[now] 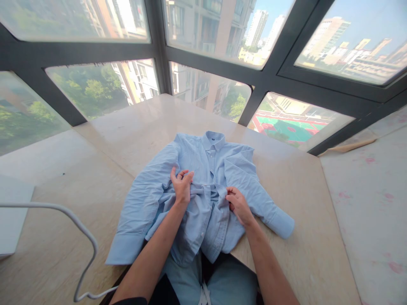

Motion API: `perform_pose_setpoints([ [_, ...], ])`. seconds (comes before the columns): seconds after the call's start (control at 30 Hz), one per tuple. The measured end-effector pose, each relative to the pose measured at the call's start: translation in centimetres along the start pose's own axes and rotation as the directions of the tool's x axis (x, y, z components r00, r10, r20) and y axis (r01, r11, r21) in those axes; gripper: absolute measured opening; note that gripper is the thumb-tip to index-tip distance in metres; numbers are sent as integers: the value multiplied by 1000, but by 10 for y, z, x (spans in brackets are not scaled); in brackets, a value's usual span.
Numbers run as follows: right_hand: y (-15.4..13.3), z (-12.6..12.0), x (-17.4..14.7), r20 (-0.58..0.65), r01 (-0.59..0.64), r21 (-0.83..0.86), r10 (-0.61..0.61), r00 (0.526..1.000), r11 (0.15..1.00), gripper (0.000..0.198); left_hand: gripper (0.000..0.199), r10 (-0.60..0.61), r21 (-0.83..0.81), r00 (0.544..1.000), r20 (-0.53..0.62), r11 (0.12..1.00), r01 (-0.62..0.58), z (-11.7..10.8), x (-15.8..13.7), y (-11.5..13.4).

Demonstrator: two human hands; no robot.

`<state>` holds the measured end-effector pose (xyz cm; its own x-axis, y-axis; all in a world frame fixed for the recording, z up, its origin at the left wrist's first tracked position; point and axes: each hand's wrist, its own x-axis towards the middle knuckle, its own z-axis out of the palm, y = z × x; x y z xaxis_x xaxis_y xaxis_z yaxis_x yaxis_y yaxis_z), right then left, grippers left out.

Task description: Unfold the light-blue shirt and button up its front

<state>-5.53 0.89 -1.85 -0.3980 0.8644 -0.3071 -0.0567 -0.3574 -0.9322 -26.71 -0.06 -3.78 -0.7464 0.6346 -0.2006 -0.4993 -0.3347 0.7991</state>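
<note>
A light blue long-sleeved button-up shirt (192, 154) lies front up, with its collar at the far end and both sleeves spread to the sides. Its upper buttons look fastened, while the lower front parts and hangs in folds over the near edge. On the left front panel rests my left hand (182, 186), fingers apart and slightly curled, a ring on one finger; no cloth shows clearly between them. My right hand (239, 205) pinches the raised shirt front right of the button line, its fingertips partly hidden by the cloth.
The shirt lies on a beige stone-like ledge (305, 195) beneath dark-framed windows (210, 63). At left a grey-white cable (79, 224) curves past a white box-like object (14, 224). A flower-patterned wall (369, 203) bounds the right side. My legs are below the near edge.
</note>
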Motion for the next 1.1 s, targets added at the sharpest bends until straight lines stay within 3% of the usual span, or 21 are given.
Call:
perform_pose_setpoints([
  [0.03,-5,0,-2,-5,-40,-33,40,999,999,41,97,16,38,1000,13,999,-16,-1,0,-3],
  [0.13,-18,-1,-5,-63,-93,-206,81,995,974,61,40,44,167,993,106,984,-62,-6,0,-9],
  [0.17,-23,-1,-4,-93,-79,-282,55,994,956,63,35,50,206,990,133,975,-77,-7,0,-10],
  [0.23,-30,2,-2,-155,-13,-452,-64,986,892,64,44,60,280,982,179,954,-110,-7,-2,-10],
  [0.37,-40,17,13,-164,131,-720,-350,923,682,51,38,38,380,947,319,910,-164,-3,-8,-5],
  [0.47,-38,28,28,-50,167,-823,-362,931,542,38,44,-19,500,877,479,827,-255,-1,-13,-2],
  [0.57,-31,30,41,48,179,-874,-287,957,451,20,31,-14,634,792,611,607,-479,1,-18,-3],
  [0.7,-20,21,46,94,235,-820,-283,954,521,23,29,-13,697,722,691,278,-661,4,-26,-7],
  [0.8,-15,11,45,91,259,-733,-286,954,629,29,35,-8,701,708,706,145,-698,6,-29,-11],
  [0.9,-11,6,45,63,244,-667,-273,960,704,32,37,-6,674,677,736,94,-733,5,-29,-13],
  [1.1,-1,2,37,-70,184,-499,-251,966,847,34,25,10,655,663,749,141,-742,3,-32,-16],
])
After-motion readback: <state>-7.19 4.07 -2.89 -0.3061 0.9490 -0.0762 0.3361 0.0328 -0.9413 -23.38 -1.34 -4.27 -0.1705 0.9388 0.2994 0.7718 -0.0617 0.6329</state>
